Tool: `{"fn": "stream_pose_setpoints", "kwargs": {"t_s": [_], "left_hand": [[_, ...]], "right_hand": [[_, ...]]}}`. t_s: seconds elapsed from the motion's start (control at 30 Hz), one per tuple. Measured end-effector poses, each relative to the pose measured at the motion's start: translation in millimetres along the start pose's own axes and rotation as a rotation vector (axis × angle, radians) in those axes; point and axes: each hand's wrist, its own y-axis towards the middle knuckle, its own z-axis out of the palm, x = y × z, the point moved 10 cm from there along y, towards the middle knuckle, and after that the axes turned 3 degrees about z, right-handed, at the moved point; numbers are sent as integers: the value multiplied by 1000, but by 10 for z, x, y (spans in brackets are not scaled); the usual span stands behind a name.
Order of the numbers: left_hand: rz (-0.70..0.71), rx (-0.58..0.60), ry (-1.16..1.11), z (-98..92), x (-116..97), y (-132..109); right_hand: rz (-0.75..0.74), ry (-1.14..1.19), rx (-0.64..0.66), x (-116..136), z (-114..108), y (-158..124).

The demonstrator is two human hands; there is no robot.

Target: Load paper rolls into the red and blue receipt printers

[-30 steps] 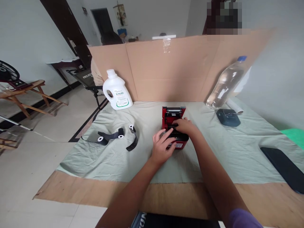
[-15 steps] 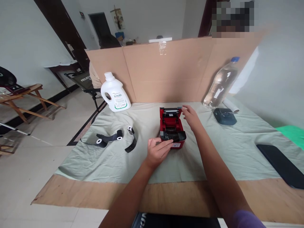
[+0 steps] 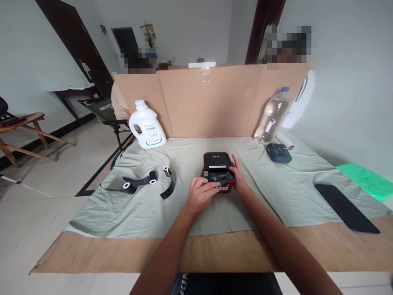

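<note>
A small red and black printer (image 3: 216,160) sits on the green cloth with its black lid lowered. Dark film (image 3: 218,178) lies across its front opening. My left hand (image 3: 201,196) is at the printer's front left, its fingers pressed together over the film and the front edge. At the right side of the printer, my right hand (image 3: 239,177) rests with fingers apart against the casing. Left of the printer, several small rolls with black ribbon, among them one roll (image 3: 129,188) and a curled strip (image 3: 168,189), lie on the cloth.
A white detergent bottle (image 3: 147,127) stands at the back left before a cardboard screen (image 3: 211,104). Toward the right are a clear bottle (image 3: 272,116), a dark box (image 3: 278,153) and a black phone-like slab (image 3: 346,207). Two people are partly visible behind the screen.
The printer's raised lid has come down. My right hand has moved down from the lid's upper edge to the printer's right side. The view has shifted slightly.
</note>
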Motion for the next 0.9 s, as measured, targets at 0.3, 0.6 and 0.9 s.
{"fn": "stream_pose_setpoints", "kwargs": {"t_s": [0.3,0.6,0.9], "left_hand": [[-551,-86,-287,14,922,-162],[-659,-21,-362,249,903,-132],[-620,-110,-379,256,866,-95]], "right_hand": [[99,55,-15,-165,-17,47],[92,3,-25,-71,21,39],[82,112,-7,-33,49,-47]]}}
